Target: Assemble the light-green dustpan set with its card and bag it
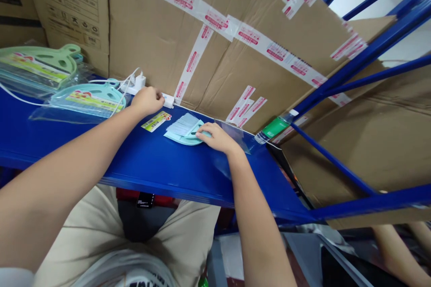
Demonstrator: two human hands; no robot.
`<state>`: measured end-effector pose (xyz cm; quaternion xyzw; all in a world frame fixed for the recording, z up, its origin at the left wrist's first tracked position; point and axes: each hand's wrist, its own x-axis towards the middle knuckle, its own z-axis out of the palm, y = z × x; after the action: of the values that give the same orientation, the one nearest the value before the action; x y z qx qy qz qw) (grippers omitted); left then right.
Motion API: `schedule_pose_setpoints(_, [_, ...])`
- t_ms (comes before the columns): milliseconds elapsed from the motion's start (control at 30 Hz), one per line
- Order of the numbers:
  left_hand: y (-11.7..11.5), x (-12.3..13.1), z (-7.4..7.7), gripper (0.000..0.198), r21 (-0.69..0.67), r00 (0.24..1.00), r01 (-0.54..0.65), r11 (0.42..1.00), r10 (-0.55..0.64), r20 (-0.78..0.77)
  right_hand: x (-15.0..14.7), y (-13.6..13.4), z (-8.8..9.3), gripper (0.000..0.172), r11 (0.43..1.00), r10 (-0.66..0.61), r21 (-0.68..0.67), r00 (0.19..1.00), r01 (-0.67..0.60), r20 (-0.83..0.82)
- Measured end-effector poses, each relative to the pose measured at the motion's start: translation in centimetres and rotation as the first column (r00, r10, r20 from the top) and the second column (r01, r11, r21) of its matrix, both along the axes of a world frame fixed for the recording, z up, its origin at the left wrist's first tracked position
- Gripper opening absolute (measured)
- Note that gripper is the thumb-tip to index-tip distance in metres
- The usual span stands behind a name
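My left hand (147, 100) is closed as a fist at the back of the blue shelf (141, 163), touching a small white object (168, 100) by the cardboard wall; whether it grips it, I cannot tell. My right hand (217, 136) lies flat on a pale green plastic piece (183, 138) that carries a stack of light blue cards (182, 125). A yellow-green label (156, 121) lies on the shelf between the two hands. A clear plastic bag (240, 136) lies just right of my right hand.
Bagged green and teal plastic items (87, 98) pile at the far left with a white cable and charger (138, 82). Taped cardboard boxes (215, 45) wall the back. A green-labelled bottle (276, 126) lies at the right by blue rack beams (336, 161). Another person's arm (397, 251) shows low right.
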<state>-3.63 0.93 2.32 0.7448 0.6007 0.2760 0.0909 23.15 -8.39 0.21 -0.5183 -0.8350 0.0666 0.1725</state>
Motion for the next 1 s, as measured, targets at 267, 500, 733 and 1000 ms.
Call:
schedule_pose_setpoints(267, [-0.1,0.1,0.0,0.038,-0.016,0.999,0.007,1.000,-0.007,-0.031,-0.5,-0.3,0.7,0.016,0.996,-0.083,-0.033,0.997,0.083,0.004])
schedule_pose_setpoints(500, [0.1,0.1,0.0,0.039,-0.017,0.999,0.022,1.000,-0.023,-0.043,-0.5,-0.2,0.7,0.003,0.967,-0.255,-0.031,0.950,0.254,-0.179])
schedule_pose_setpoints(733, [-0.2,0.2,0.0,0.039,-0.020,0.999,0.034,0.999,-0.035,-0.034,-1.0,-0.6,1.8,0.037,0.773,-0.560,-0.368,0.828,0.517,-0.013])
schedule_pose_setpoints(1000, [-0.1,0.2,-0.1,0.037,-0.021,0.999,0.041,0.999,-0.042,-0.034,-0.8,-0.8,1.7,0.049,0.702,-0.518,-0.597,0.854,0.389,-0.052])
